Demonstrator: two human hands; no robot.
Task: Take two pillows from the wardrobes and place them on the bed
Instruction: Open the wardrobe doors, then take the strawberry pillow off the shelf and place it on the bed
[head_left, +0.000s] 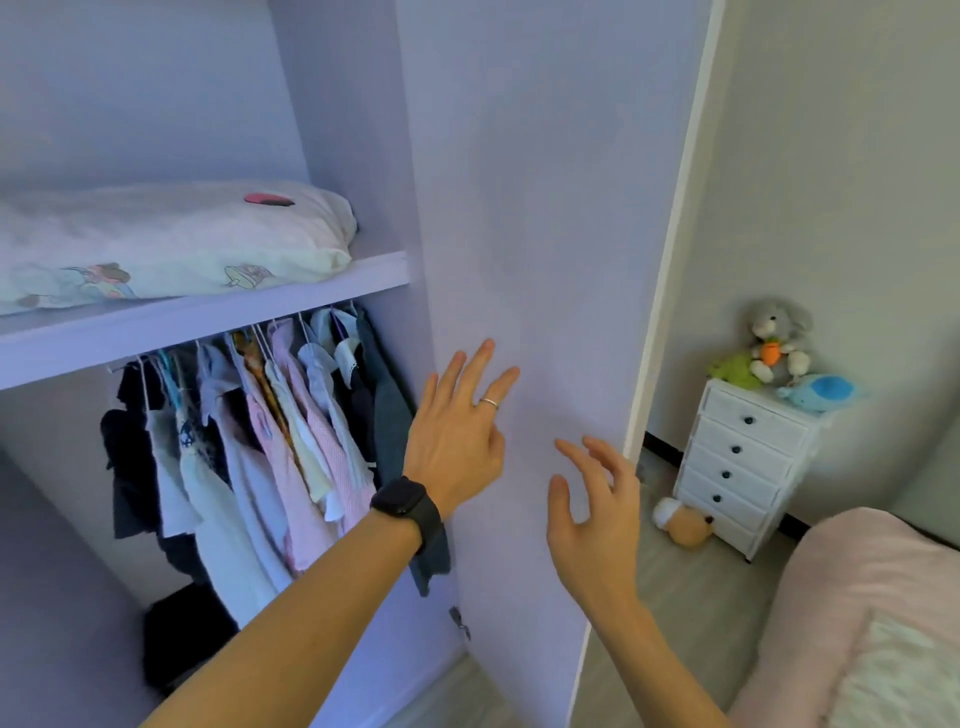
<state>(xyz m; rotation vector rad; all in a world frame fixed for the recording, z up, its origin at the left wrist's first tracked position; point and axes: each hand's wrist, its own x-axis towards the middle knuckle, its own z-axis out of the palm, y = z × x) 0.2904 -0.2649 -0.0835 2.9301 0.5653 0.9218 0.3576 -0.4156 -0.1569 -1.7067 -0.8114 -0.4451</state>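
Pillow (171, 244) on the wardrobe shelf (208, 312) above hanging clothes (260, 441) — drawers (743, 462) and bed (857, 597) to the right.

Up on the wardrobe shelf (208, 306), a printed pillow (171, 244) lies flat, reaching its right end. Far right, soft toys (779, 353) crowd the white drawer chest (743, 467); another toy (685, 522) lies on the floor (691, 597) beside it.

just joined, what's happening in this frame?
A person stands at an open wardrobe. Both hands are empty and spread: the left hand is raised against the open wardrobe door, the right hand just beside it. One pillow lies on the shelf above the hanging clothes, untouched. The bed is at lower right, with no wardrobe pillow on it yet.
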